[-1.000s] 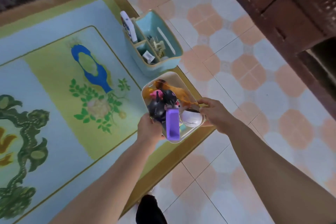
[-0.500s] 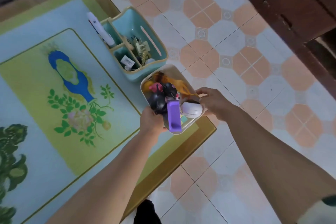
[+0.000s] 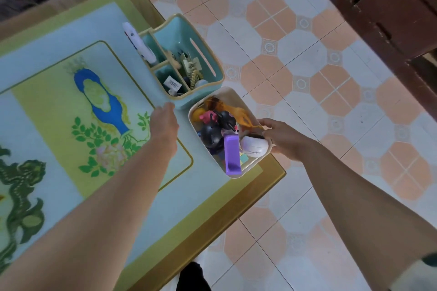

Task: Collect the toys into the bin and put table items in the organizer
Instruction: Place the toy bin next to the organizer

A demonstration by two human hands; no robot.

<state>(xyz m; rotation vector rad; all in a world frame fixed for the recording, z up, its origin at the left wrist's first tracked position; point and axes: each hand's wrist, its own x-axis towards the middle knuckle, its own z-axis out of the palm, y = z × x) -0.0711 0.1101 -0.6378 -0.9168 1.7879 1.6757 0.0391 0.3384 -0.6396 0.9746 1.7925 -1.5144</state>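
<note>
A cream bin (image 3: 233, 97) full of toys sits at the table's right corner. Inside it are a purple block (image 3: 232, 156), a white egg-shaped toy (image 3: 254, 146), black round toys (image 3: 212, 134) and an orange figure (image 3: 238, 111). My right hand (image 3: 283, 139) grips the bin's right rim. My left hand (image 3: 164, 120) hovers off the bin, just left of it, fingers loosely apart near the teal organizer (image 3: 212, 54). The organizer holds a white remote (image 3: 139, 42), hair clips and small items in its compartments.
The table (image 3: 264, 186) has a wooden edge and a printed cloth with a blue vase and green dragon. Tiled floor lies to the right. Dark wooden furniture (image 3: 390, 7) stands at the top right. A flowered fabric shows at the top left.
My left hand has let go of the bin's left rim and moved up-left toward the organizer. The right hand keeps its hold on the bin.
</note>
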